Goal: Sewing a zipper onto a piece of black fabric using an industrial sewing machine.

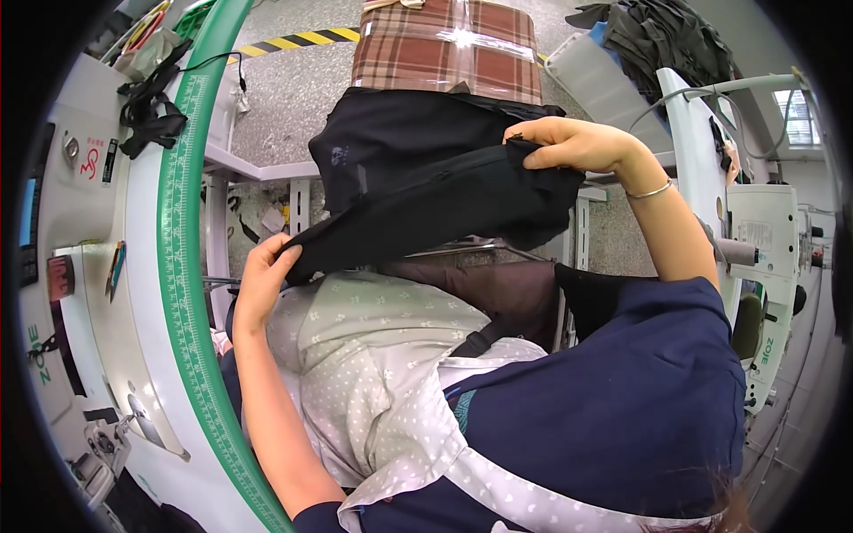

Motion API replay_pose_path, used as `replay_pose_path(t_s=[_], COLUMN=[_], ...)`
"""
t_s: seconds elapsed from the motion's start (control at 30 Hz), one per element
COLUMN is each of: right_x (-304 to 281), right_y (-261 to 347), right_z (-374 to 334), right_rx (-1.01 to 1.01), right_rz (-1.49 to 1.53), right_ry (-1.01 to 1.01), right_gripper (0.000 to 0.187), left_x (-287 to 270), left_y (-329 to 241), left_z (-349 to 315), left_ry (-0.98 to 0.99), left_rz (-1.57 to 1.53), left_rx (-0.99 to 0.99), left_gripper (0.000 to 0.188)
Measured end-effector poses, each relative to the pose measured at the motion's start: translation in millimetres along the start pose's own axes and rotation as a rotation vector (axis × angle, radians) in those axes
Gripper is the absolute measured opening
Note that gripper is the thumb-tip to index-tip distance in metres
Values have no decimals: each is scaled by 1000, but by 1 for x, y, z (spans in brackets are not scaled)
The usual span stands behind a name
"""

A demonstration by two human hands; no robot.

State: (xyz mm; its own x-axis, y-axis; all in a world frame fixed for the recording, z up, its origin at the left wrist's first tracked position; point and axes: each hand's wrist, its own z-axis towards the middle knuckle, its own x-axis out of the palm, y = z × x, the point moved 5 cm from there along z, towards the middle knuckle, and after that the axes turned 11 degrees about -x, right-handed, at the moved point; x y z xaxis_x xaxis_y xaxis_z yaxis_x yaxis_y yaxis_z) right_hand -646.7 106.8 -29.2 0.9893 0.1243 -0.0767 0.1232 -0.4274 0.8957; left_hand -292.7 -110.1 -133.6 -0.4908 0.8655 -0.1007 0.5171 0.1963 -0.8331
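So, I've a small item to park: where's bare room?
Floor between striped tape, plaid bundle and green ruler; also white tabletop beside that ruler, below black straps. Crowded: between left hand and right hand, filled by black cloth.

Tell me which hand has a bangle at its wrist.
The right hand: a thin bangle rings that wrist, while the left hand has a bare wrist.

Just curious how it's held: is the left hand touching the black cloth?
Touching: the head view shows the left hand pinching one end of the black cloth.
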Motion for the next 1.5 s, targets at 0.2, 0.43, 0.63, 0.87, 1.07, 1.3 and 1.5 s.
replay_pose_path(t_s=[0.2,0.43,0.63,0.87,1.07,1.3,1.5], right_x=[12,-46,-101,-81,-69,-100,-137], right_y=[11,-10,-158,-187,-167,-151,-143], right_z=[-7,-50,-53,-47,-50,-46,-27], right_rx=[-14,14,165,108,-69,-234,-136], right_rz=[-46,-16,-585,-623,-913,-1158,-1152], right_ry=[203,-5,-395,-778,-819,-974,-1093], right_gripper=[17,20,36,36,25,14,12], left_x=[1,27,89,77,55,47,49], left_y=[-33,-164,-108,-2,30,51,54], left_z=[2,16,56,14,-26,-47,-48], left_ry=[-155,-610,-551,-336,-403,-506,-504], left_rz=[-29,485,1060,924,706,674,670], left_rx=[147,689,616,327,223,166,164], left_gripper=[13,12,66,54,37,32,26])
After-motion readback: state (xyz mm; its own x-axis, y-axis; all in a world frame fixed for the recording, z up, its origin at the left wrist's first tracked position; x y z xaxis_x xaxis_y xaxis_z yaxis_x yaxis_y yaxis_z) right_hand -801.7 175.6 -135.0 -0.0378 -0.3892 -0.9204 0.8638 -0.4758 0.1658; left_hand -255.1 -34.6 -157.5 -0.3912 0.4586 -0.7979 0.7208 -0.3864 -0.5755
